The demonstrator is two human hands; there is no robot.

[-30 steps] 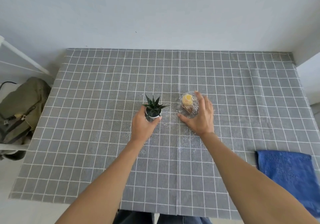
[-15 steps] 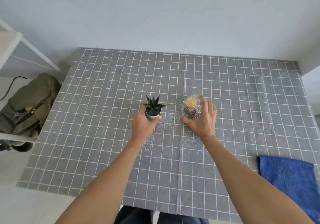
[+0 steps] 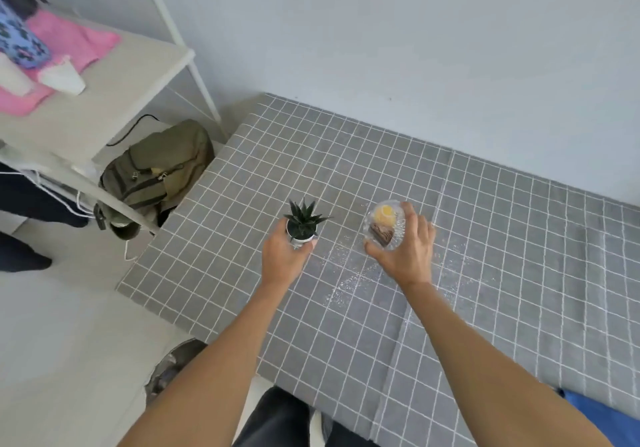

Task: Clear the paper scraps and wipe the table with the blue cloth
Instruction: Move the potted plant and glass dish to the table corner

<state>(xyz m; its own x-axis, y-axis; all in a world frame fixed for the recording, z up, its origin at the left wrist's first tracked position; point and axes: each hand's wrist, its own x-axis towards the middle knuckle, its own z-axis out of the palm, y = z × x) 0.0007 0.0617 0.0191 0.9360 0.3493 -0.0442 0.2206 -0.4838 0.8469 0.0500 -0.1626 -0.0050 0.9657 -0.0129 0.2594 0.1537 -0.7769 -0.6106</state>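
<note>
Fine white paper scraps (image 3: 349, 273) lie scattered over the middle of the grey checked tablecloth (image 3: 502, 239). My left hand (image 3: 282, 258) grips a small potted succulent (image 3: 304, 223) in a white pot, held above the cloth. My right hand (image 3: 407, 251) grips a clear glass bowl (image 3: 384, 225) with a yellow and a brown item inside, also off the surface. Only a corner of the blue cloth (image 3: 602, 419) shows at the bottom right edge of the table.
A white shelf (image 3: 114, 76) stands to the left with pink cloths and white cups on it. An olive backpack (image 3: 159, 166) sits under it beside the table's left edge. A metal bin (image 3: 173, 367) stands on the floor near my legs.
The view has swung left, bringing the shelf into sight. Both hands have lifted the plant and the glass bowl off the tablecloth and shifted them toward the left.
</note>
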